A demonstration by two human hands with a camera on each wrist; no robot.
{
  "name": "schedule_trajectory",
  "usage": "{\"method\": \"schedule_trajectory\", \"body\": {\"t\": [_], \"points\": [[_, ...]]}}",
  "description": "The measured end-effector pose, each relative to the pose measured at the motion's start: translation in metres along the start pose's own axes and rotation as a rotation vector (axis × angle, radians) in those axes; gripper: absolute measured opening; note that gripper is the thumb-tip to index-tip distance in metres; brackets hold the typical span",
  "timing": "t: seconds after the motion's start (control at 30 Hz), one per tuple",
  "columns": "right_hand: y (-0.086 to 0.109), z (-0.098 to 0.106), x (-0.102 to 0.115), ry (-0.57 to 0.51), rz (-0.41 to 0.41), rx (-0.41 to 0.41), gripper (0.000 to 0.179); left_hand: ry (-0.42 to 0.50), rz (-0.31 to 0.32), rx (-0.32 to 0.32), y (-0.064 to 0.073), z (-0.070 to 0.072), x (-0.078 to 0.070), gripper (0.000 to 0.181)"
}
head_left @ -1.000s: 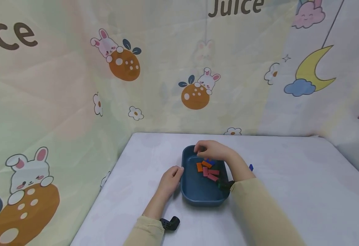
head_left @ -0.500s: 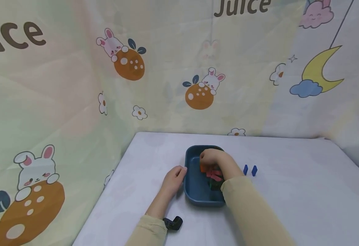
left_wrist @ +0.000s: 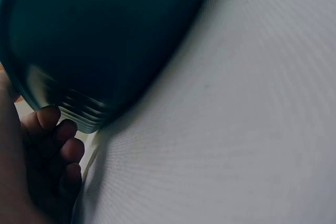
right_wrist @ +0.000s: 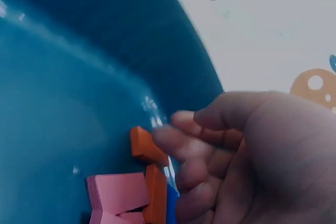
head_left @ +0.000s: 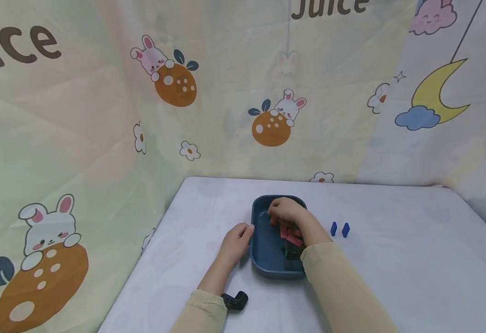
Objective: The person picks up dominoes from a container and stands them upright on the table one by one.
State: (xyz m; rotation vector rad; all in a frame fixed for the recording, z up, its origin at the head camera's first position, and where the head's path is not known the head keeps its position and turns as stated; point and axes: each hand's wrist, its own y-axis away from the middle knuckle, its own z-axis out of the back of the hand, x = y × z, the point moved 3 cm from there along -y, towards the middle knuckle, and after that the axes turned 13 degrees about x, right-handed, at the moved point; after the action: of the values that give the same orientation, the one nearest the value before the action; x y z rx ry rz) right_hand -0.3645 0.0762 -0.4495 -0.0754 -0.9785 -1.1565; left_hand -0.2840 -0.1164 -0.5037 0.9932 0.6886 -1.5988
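Head view: the right hand (head_left: 286,210) is bent loosely over the tray (head_left: 268,256), centre of frame; nothing is seen held, thumb and fingers slightly parted in the right wrist view. The tray's left rim is held by the left hand (head_left: 234,240). Early stage judged: orange blocks (right_wrist: 149,146), pink blocks (right_wrist: 121,190) and a partly hidden blue block (right_wrist: 171,203) are left inside; two upright blue blocks (head_left: 345,230) are set apart on the table (head_left: 401,263), right of centre, long axes vertical. One orange block is slanted toward lower right. Tray's long axis is aligned up-down.
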Motion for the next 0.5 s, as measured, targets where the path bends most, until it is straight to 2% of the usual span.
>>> {"method": "schedule_trajectory", "body": {"t": [0.2,0.43,0.5], "points": [[-0.0026,-0.002,-0.0039,0.076,-0.028,-0.049,0.025,0.001,-0.008,-0.003,0.003,0.001,-0.0044,0.039],[-0.002,-0.0016,-0.01,-0.072,0.004,-0.045,0.027,-0.005,0.015,0.004,0.0035,0.0002,-0.005,0.039],[-0.0019,-0.0016,-0.0096,-0.055,0.023,-0.031,0.026,-0.004,0.016,0.005,0.0034,0.0001,-0.0043,0.039]]}}
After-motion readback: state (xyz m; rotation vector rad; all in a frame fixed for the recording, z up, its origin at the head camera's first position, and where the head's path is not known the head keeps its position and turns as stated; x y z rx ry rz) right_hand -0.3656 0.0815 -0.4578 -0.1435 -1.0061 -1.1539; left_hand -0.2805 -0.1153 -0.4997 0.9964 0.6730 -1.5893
